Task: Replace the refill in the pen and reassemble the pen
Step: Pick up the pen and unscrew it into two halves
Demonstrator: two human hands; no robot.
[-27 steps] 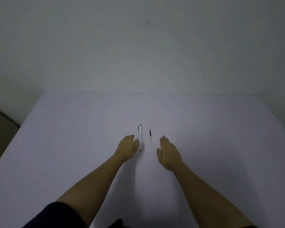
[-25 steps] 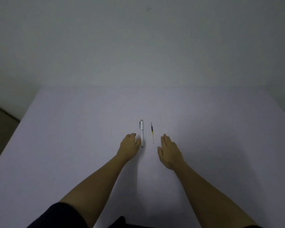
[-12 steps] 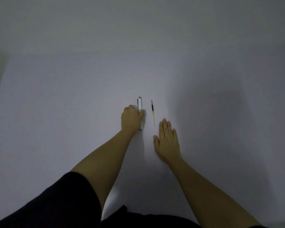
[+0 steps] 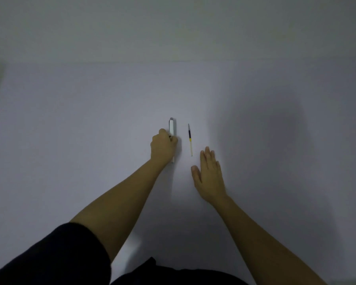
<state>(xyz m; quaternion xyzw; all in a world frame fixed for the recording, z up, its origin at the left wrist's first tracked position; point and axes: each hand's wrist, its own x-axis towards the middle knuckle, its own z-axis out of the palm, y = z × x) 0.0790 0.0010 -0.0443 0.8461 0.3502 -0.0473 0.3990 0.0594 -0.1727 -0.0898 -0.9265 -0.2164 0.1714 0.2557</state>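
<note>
Now left hand (image 4: 163, 148) closed around pen (image 4: 172, 128).

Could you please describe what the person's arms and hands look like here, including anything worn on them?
Both forearms are bare, with no watch, ring, bracelet or glove to be seen. The left hand and right hand are bare too. A dark sleeve, pushed up near the elbow, covers the left upper arm. The right arm shows no sleeve within the frame.
</note>
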